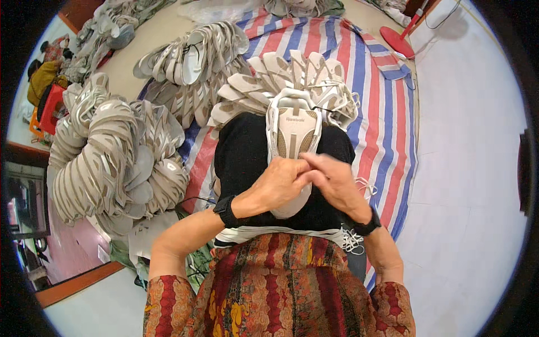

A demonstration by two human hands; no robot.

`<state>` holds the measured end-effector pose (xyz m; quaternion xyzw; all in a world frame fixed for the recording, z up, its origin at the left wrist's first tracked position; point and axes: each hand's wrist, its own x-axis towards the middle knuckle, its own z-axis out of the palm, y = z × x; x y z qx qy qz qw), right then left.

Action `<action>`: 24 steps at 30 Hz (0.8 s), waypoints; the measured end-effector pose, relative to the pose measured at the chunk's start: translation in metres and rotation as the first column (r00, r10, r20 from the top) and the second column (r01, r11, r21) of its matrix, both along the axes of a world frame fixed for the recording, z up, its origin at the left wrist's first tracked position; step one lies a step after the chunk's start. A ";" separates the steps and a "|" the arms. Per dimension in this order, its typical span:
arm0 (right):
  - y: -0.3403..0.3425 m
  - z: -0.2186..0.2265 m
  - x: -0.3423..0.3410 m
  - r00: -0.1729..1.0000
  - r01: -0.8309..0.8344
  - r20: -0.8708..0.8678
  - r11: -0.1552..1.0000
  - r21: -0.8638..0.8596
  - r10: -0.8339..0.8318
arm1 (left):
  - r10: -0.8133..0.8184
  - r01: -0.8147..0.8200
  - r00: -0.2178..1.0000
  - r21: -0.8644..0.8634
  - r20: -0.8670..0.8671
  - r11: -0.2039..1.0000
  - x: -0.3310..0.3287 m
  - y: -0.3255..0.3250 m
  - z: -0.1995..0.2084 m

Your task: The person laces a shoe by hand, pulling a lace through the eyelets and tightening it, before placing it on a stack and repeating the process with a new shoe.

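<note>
A beige and white shoe upper (296, 126) with brown mesh panels lies lengthwise across my black-clad lap. Over its lower half, my left hand (279, 181) is closed, with thumb and fingers pinched together. My right hand (338, 185) meets it there, also closed, its fingertips touching the left ones and partly smeared by motion. Whatever is pinched between them is too small or hidden to make out. A dark cord (322, 108) runs from the upper's right edge toward a fanned row of similar uppers (281, 76) just beyond my knees.
Bundled shoe uppers (98, 163) are heaped at the left, with another bundle (193, 53) farther back. Beneath lies a red, white and blue striped sheet (370, 112). White laces (352, 240) trail by my right wrist. A red stand base (396, 42) sits far right; people (45, 76) sit far left.
</note>
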<state>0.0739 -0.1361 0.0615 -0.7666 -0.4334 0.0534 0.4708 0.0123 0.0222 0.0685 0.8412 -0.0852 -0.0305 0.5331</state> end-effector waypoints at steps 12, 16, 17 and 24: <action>-0.004 -0.005 0.050 0.713 0.258 -0.686 0.964 0.067 -0.143 | -0.104 0.079 0.993 0.374 0.047 0.924 0.102 0.064 -0.012; -0.009 -0.016 0.054 0.808 0.244 -0.549 0.970 -0.022 -0.215 | 0.051 -0.058 0.998 0.478 0.029 0.877 0.088 0.034 -0.007; -0.011 -0.019 0.057 0.810 0.266 -0.543 0.964 0.005 -0.221 | 0.063 -0.057 0.998 0.485 0.004 0.872 0.094 0.032 -0.004; -0.031 -0.013 0.018 0.899 0.324 -0.267 0.937 -0.128 -0.347 | -0.013 -0.036 0.997 0.596 0.078 0.802 0.107 0.035 -0.016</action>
